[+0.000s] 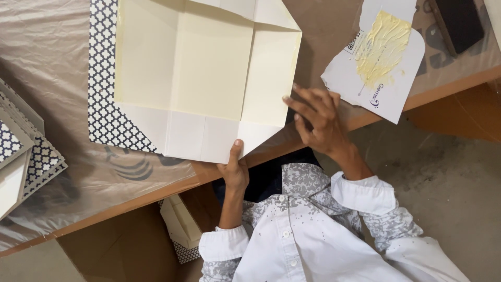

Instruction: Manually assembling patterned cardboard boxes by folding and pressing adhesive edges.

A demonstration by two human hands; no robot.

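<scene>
A large cream creased card sheet [209, 68] lies flat on a black-and-white patterned paper [102, 78] on the table. My left hand [235, 169] grips the sheet's near edge, thumb on top. My right hand [318, 117] rests with its fingers spread on the sheet's right edge, fingertips pressing the cream flap near its corner. The patterned paper shows only along the left side and lower left of the sheet.
A torn white card smeared with yellow glue [378, 52] lies to the right. A dark flat object [459, 21] sits at the top right. Patterned box parts [26, 156] are stacked at the left. A wrinkled plastic film [47, 57] covers the wooden table. Another small box [180, 230] sits below the table edge.
</scene>
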